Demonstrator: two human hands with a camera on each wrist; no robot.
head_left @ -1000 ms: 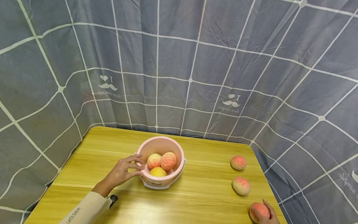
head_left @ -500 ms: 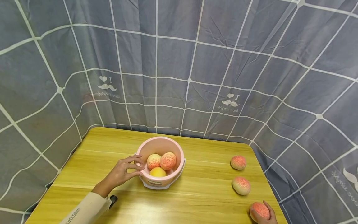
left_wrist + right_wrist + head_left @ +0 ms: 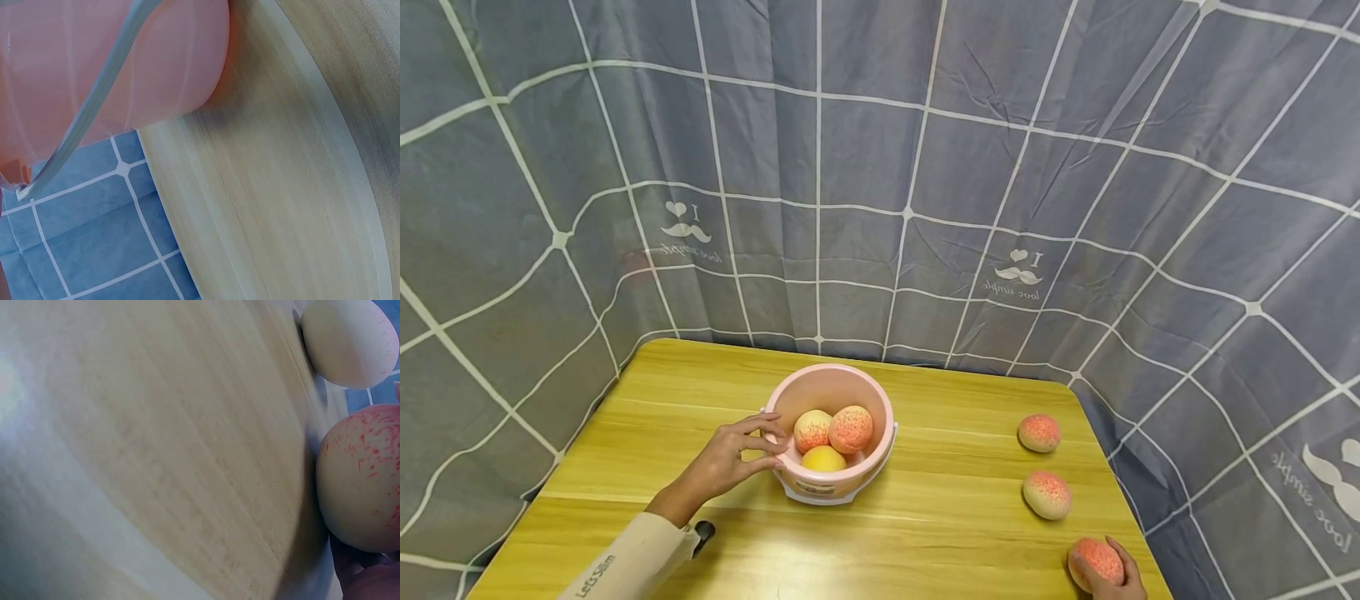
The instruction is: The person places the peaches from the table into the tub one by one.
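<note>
A pink bucket (image 3: pixel 831 385) with a pale carrying handle (image 3: pixel 887 454) stands on the table, left of its middle. My left hand (image 3: pixel 724 457) pinches its left rim, fingers inside and thumb at the near side. Inside lie two red-speckled peaches (image 3: pixel 852 430) and a plain yellow round fruit (image 3: pixel 823 459). At the lower right, my right hand (image 3: pixel 1123 581) grips a red-speckled peach (image 3: pixel 1097 561) between thumb and fingers; part of this hand lies beyond the frame. The right wrist view shows that peach (image 3: pixel 362 478) close against the tabletop. Only the bucket's outer wall (image 3: pixel 169 56) fills the left wrist view's top.
Two more peaches, a nearer one (image 3: pixel 1047 495) and a farther one (image 3: pixel 1039 433), lie in a line beyond my right hand, near the right edge of the wooden table (image 3: pixel 955 500). A grey checked curtain (image 3: pixel 865 167) surrounds the table's back and sides.
</note>
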